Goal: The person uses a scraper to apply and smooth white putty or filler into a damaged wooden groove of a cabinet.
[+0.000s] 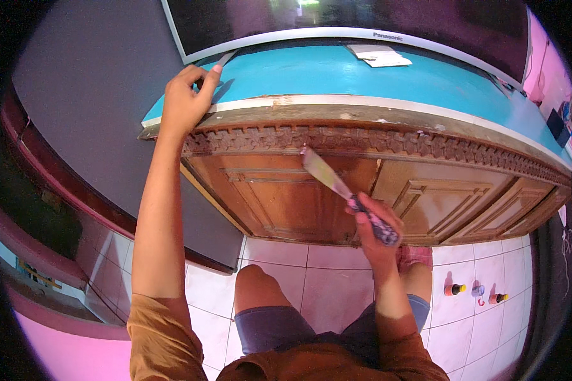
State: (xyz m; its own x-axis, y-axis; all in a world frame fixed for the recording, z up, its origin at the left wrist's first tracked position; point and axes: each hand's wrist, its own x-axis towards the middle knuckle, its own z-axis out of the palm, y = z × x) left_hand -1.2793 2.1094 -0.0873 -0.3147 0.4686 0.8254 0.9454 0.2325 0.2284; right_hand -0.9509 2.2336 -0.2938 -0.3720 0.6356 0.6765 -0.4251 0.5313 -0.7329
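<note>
My right hand (pixel 379 228) is closed around the dark, pink-flecked handle of a putty knife (pixel 327 171). Its long, smeared blade slants up and left, the tip at the carved trim (pixel 267 138) along the front of a brown wooden cabinet (pixel 279 197); whether it touches is hard to tell. My left hand (pixel 192 95) is over the left end of the cabinet's blue top (pixel 286 70), fingers curled and thumb pressed in. A thin grey strip (pixel 227 57), perhaps a foot of the television, meets the fingertips; what they grip, if anything, is hidden.
A television (pixel 349 16) stands on the blue top, with white papers (pixel 380 54) before it. A white strip and a worn wooden edge run along the front. Small yellow-capped bottles (pixel 454 289) sit on the tiled floor at right. A grey panel (pixel 102 95) rises at left.
</note>
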